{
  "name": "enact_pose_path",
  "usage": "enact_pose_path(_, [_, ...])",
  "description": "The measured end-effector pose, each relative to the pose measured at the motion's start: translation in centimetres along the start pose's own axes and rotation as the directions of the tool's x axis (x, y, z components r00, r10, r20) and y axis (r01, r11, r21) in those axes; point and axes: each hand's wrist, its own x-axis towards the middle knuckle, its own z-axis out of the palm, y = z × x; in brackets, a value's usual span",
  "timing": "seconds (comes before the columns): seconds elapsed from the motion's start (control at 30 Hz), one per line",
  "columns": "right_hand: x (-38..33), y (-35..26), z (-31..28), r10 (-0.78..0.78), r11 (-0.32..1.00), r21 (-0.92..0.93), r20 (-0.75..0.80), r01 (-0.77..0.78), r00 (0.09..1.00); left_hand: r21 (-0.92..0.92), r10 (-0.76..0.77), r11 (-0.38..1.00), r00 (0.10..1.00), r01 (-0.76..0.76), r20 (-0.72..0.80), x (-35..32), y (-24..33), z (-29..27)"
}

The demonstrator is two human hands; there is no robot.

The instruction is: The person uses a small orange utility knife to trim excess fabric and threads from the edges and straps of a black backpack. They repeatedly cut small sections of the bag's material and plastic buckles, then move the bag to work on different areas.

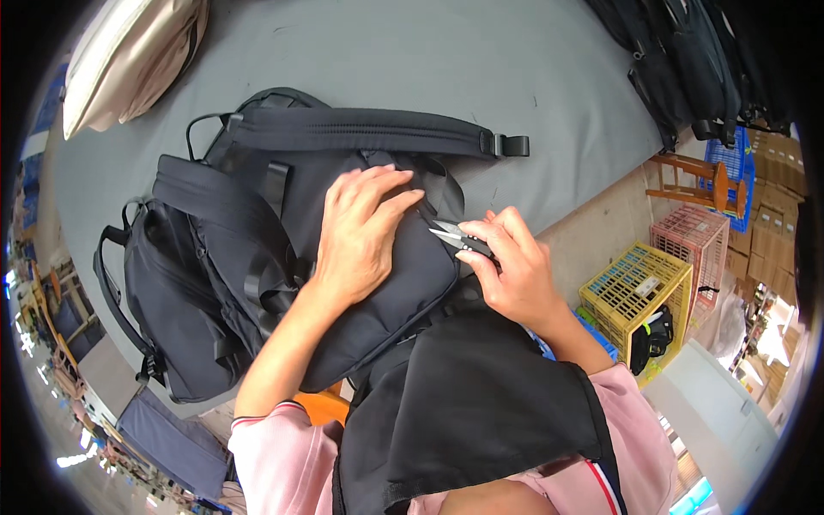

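Backpack (386,318), black, lies with its straps upward on a grey surface (566,86), directly in front of the wearer. One padded strap (360,130) runs across its upper part and ends at the right in a black buckle (512,146). The left hand (365,227) rests palm down on the panel, fingers loosely bent; whether the fingertips pinch any cloth cannot be told. The right hand (506,257) grips small scissors (455,240), blades parted, tips pointing left beside the backpack's right edge; contact with the cloth cannot be made out. At the left, close against the backpack, lies another black bag (184,326). A pale bag (133,64) occupies the upper left corner, and further dark bags (687,60) the upper right. Beyond the surface, at right: a wooden stool (695,184), a pink crate (691,240), a yellow crate (635,287) and cardboard boxes (772,232).
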Motion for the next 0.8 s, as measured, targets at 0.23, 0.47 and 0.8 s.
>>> enact_pose_path(0.23, [-0.4, -0.8, 1.9, 0.249, 0.936, 0.269, -0.056, -0.225, 0.967, 0.062, 0.063, 0.993, 0.891, -0.102, 0.449, 3.7, -0.8, -2.1])
enact_pose_path(0.47, [-0.2, 2.1, 5.3, 0.572, 0.328, 0.803, 0.25, -0.498, 0.781, -0.076, 0.222, 0.973, 0.784, -0.219, 0.58, 5.9, -2.4, -1.5])
enact_pose_path(0.8, [5.0, 0.1, 2.6, 0.574, 0.046, 0.946, 0.239, -0.322, 0.784, -0.012, 0.139, 0.985, 0.741, -0.174, 0.657, 8.0, -1.5, -3.1])
